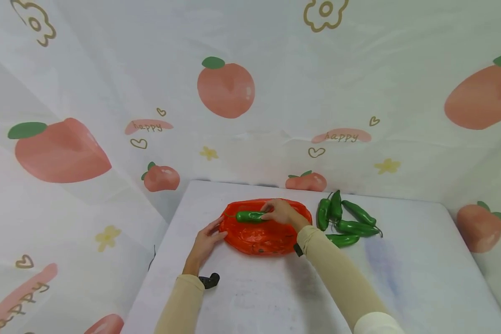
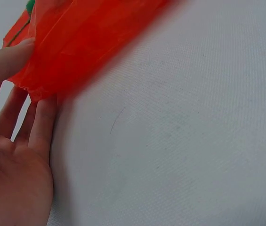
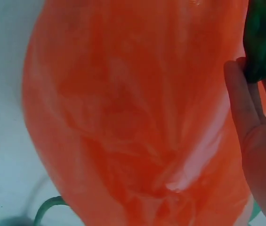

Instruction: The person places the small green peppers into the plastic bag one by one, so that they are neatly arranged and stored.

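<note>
A red plastic bag [image 1: 256, 241] lies spread on the white table, its rim standing up round a hollow middle. My left hand [image 1: 204, 243] holds the bag's left end; in the left wrist view the thumb lies over the red plastic [image 2: 90, 42] and the fingers are behind and under it. Over the bag's hollow, my right hand [image 1: 281, 212] grips a long green chili pepper [image 1: 248, 216] by its right end, with the stem toward the left hand. The right wrist view shows this pepper [image 3: 262, 37] between thumb and fingers, partly cut off by the frame.
Several green chili peppers [image 1: 359, 228] lie on the table [image 1: 421, 260] just right of the bag. Dark straps are on both wrists. A cloth printed with peaches [image 1: 227, 90] hangs behind and beside the table.
</note>
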### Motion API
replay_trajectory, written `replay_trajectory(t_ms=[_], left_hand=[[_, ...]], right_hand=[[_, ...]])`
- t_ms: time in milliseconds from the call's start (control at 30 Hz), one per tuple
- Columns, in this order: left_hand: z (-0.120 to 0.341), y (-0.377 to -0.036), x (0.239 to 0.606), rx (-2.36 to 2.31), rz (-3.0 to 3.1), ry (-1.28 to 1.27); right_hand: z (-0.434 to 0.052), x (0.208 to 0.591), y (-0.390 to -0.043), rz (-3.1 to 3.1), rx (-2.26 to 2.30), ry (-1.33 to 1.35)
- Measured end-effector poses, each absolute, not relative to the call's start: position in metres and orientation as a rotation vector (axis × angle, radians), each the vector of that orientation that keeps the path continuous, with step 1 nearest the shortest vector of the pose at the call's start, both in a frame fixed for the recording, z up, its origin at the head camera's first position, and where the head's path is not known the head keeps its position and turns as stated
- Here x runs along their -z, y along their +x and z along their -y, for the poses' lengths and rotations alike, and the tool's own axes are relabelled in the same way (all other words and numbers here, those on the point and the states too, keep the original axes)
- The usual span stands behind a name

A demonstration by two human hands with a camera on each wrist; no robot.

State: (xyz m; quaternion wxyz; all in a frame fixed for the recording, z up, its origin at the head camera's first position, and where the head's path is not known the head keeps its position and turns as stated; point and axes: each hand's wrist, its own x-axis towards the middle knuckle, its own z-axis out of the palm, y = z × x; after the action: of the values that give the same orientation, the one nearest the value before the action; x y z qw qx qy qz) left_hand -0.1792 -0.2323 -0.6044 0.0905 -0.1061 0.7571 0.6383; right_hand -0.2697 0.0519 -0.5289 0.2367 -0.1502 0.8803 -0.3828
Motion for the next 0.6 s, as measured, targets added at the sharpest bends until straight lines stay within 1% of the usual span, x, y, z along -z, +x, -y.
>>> replay_trajectory(t_ms=[267,600], left_hand=[[0.2321,-0.1788,0.6008,-1.844,-2.292,-0.321],[0.2297,-0.1775,0.5992,-1.884,-2.242,-0.338]], right_hand=[[-0.0559,0.5330,-0.2712,-2.429,1.001,-0.381],[-0.0560,0.5376,-0.2679,-2.442,0.934,-0.346]])
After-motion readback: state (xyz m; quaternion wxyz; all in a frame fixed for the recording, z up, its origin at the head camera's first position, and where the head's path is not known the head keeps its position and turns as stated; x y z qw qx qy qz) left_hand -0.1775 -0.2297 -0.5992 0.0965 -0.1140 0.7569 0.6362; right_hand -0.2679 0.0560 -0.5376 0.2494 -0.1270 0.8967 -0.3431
